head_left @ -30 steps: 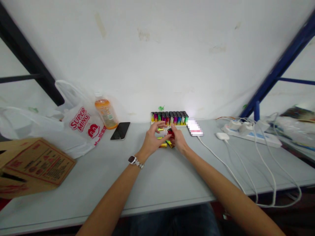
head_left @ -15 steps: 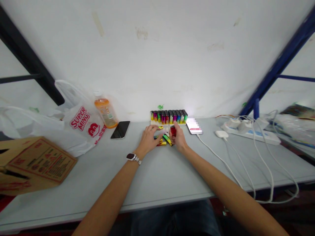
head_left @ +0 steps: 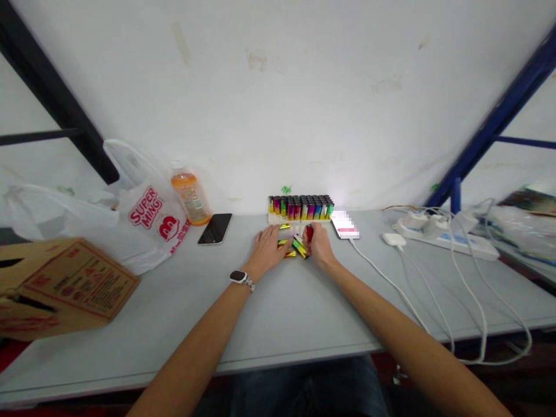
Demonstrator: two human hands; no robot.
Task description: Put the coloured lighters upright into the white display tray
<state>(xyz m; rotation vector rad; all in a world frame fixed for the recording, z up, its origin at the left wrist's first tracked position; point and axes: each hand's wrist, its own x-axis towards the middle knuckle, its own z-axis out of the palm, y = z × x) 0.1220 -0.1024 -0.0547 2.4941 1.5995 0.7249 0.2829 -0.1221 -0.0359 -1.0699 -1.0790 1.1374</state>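
Observation:
My right hand (head_left: pixel 321 248) is closed around a red lighter (head_left: pixel 309 231), whose upper end sticks out above the fingers. My left hand (head_left: pixel 264 250) lies on the table with fingers stretched and the thumb apart, holding nothing. Between the hands are several loose shiny lighters: a green and yellow one (head_left: pixel 299 247) slants beside my right fingers, and a gold one (head_left: pixel 285 226) lies by my left fingertips. Others are partly covered by my left thumb. Just behind, a white tray (head_left: pixel 273 219) holds rows of upright colourful lighters (head_left: pixel 299 208) with black tops.
A dark phone (head_left: pixel 215 228), an orange drink bottle (head_left: pixel 191 198), a white plastic bag (head_left: pixel 141 231) and a cardboard box (head_left: pixel 73 289) occupy the left. To the right are a charging phone (head_left: pixel 345 227), a white charger (head_left: pixel 393 239), a power strip (head_left: pixel 452 240) and looping cables.
The red lighter sits a little lower and more upright in my right hand. My left thumb has shifted slightly over the loose lighters. The whole view has moved a little.

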